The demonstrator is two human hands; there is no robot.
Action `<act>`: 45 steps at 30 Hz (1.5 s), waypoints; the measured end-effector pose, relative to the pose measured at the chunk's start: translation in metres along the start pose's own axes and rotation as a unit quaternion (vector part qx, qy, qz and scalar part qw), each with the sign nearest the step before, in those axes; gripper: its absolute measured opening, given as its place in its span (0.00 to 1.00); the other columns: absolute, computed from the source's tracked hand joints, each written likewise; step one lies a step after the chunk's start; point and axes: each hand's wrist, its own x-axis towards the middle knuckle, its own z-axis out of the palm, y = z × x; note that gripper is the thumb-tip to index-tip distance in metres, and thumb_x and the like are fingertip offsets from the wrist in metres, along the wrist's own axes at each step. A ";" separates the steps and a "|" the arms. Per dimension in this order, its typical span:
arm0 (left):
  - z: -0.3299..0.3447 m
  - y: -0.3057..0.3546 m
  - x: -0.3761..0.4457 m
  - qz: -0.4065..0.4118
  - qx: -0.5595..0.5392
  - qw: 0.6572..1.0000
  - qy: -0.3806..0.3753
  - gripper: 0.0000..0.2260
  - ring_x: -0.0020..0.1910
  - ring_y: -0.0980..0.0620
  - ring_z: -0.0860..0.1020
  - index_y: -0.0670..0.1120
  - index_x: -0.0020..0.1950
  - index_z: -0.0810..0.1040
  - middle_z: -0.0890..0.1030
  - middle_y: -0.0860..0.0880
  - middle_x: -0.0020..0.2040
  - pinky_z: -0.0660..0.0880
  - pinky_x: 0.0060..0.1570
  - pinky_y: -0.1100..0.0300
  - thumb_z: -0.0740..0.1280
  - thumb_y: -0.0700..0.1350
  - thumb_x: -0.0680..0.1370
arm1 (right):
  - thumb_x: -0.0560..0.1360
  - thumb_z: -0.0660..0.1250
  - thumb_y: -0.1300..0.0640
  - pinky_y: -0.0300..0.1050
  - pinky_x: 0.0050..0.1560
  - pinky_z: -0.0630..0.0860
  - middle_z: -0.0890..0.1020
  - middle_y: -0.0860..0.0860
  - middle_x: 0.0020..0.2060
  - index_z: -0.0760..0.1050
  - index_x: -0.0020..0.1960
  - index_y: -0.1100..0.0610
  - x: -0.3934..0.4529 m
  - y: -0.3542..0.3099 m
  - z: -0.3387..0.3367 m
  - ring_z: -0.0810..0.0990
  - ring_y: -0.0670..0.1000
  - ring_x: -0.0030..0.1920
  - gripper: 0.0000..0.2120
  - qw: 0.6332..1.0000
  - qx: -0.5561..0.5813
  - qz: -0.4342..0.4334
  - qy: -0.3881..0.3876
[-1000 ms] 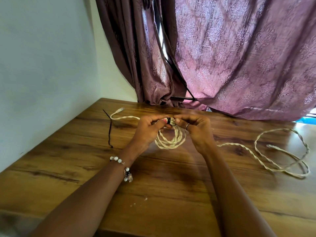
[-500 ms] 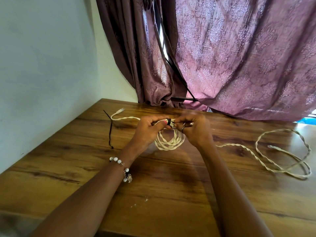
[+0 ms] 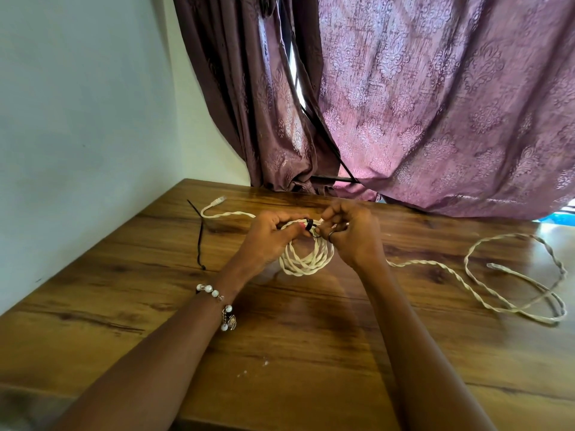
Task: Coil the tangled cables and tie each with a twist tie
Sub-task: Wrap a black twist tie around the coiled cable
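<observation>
A cream twisted cable is wound into a small coil (image 3: 306, 258) held just above the wooden table (image 3: 280, 353). My left hand (image 3: 269, 236) grips the coil's top left, thumb pressing by a black twist tie (image 3: 309, 226) wrapped round the bundle. My right hand (image 3: 353, 236) pinches the tie's end on the coil's right side. One cable end with a plug (image 3: 219, 200) trails left from the coil. A second cream cable (image 3: 510, 284) lies in loose loops at the right.
A spare black twist tie (image 3: 200, 241) lies on the table left of my hands, near the white wall (image 3: 77, 119). Purple curtains (image 3: 435, 104) hang behind the table's far edge. A beaded bracelet is on my left wrist.
My right hand's fingers have worked round the black tie, shifting slightly on the coil's top. The coil and my left hand have stayed nearly in place.
</observation>
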 end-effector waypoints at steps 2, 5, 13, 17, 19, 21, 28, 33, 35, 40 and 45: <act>-0.001 0.000 0.000 0.000 0.004 1.000 -0.004 0.11 0.52 0.54 0.81 0.37 0.58 0.80 0.83 0.44 0.54 0.77 0.51 0.64 0.67 0.36 0.76 | 0.66 0.72 0.72 0.43 0.35 0.76 0.78 0.43 0.28 0.75 0.44 0.58 -0.001 0.002 0.002 0.78 0.42 0.30 0.13 1.000 -0.003 -0.005 0.006; -0.003 0.001 0.000 0.002 0.011 1.000 -0.010 0.12 0.54 0.53 0.81 0.38 0.59 0.80 0.83 0.44 0.54 0.78 0.53 0.61 0.67 0.37 0.76 | 0.65 0.72 0.72 0.46 0.38 0.75 0.78 0.45 0.29 0.71 0.44 0.55 -0.001 0.003 0.006 0.77 0.44 0.31 0.16 0.999 -0.018 -0.027 0.018; -0.003 0.002 0.000 0.007 0.021 1.000 -0.017 0.13 0.54 0.53 0.81 0.39 0.60 0.79 0.82 0.44 0.56 0.78 0.55 0.59 0.68 0.37 0.76 | 0.64 0.68 0.74 0.39 0.33 0.55 0.77 0.57 0.37 0.73 0.45 0.62 0.000 0.005 0.018 0.70 0.53 0.35 0.13 0.981 -0.112 -0.125 0.095; -0.001 0.002 -0.001 0.011 0.028 0.999 -0.022 0.12 0.56 0.53 0.80 0.39 0.59 0.80 0.82 0.45 0.56 0.77 0.57 0.56 0.68 0.37 0.76 | 0.63 0.68 0.75 0.37 0.33 0.56 0.77 0.59 0.36 0.72 0.43 0.64 -0.002 -0.001 0.018 0.67 0.51 0.34 0.12 0.973 -0.124 -0.162 0.108; 0.001 0.003 -0.002 0.001 0.014 1.000 -0.015 0.12 0.55 0.53 0.81 0.38 0.59 0.80 0.83 0.45 0.55 0.77 0.57 0.56 0.68 0.37 0.75 | 0.62 0.69 0.75 0.38 0.33 0.53 0.77 0.58 0.35 0.71 0.43 0.64 -0.001 0.000 0.018 0.71 0.55 0.33 0.14 0.971 -0.141 -0.159 0.105; 0.003 0.005 -0.003 -0.004 -0.007 1.000 -0.009 0.12 0.54 0.53 0.81 0.38 0.58 0.80 0.83 0.44 0.54 0.78 0.55 0.59 0.68 0.36 0.75 | 0.63 0.68 0.74 0.38 0.32 0.56 0.76 0.55 0.35 0.71 0.45 0.62 0.000 0.001 0.016 0.73 0.53 0.33 0.14 0.976 -0.136 -0.142 0.095; 0.009 0.010 -0.007 -0.033 -0.055 0.998 0.009 0.12 0.51 0.52 0.82 0.38 0.57 0.80 0.83 0.43 0.51 0.79 0.52 0.59 0.69 0.35 0.74 | 0.72 0.60 0.70 0.40 0.33 0.63 0.76 0.55 0.41 0.66 0.50 0.57 -0.003 -0.002 0.010 0.74 0.54 0.36 0.11 0.970 -0.166 -0.170 0.043; 0.009 0.013 -0.008 -0.053 -0.103 0.993 0.000 0.10 0.48 0.51 0.82 0.38 0.56 0.80 0.83 0.43 0.50 0.79 0.53 0.58 0.68 0.34 0.74 | 0.71 0.61 0.71 0.40 0.32 0.64 0.76 0.54 0.40 0.66 0.52 0.59 -0.005 -0.006 0.009 0.76 0.55 0.36 0.12 0.969 -0.139 -0.197 0.051; 0.009 0.011 -0.009 -0.059 -0.112 0.992 -0.006 0.10 0.49 0.49 0.82 0.37 0.55 0.80 0.84 0.42 0.50 0.79 0.54 0.57 0.67 0.34 0.75 | 0.68 0.62 0.73 0.41 0.31 0.63 0.78 0.54 0.38 0.66 0.52 0.60 -0.004 -0.006 0.009 0.76 0.54 0.35 0.15 0.974 -0.113 -0.182 0.070; 0.009 0.010 -0.007 -0.068 -0.118 0.991 -0.006 0.10 0.49 0.50 0.82 0.36 0.57 0.79 0.83 0.41 0.51 0.79 0.53 0.59 0.67 0.34 0.75 | 0.64 0.65 0.76 0.35 0.31 0.69 0.80 0.47 0.33 0.65 0.50 0.59 -0.001 0.000 0.009 0.78 0.42 0.32 0.21 0.981 -0.056 -0.156 0.098; 0.011 0.011 -0.006 -0.075 -0.116 0.990 0.007 0.10 0.49 0.50 0.82 0.37 0.57 0.80 0.83 0.44 0.50 0.79 0.53 0.59 0.67 0.34 0.75 | 0.65 0.71 0.75 0.22 0.35 0.67 0.80 0.49 0.34 0.74 0.47 0.62 0.005 0.011 -0.001 0.77 0.31 0.34 0.15 0.993 -0.025 -0.103 0.060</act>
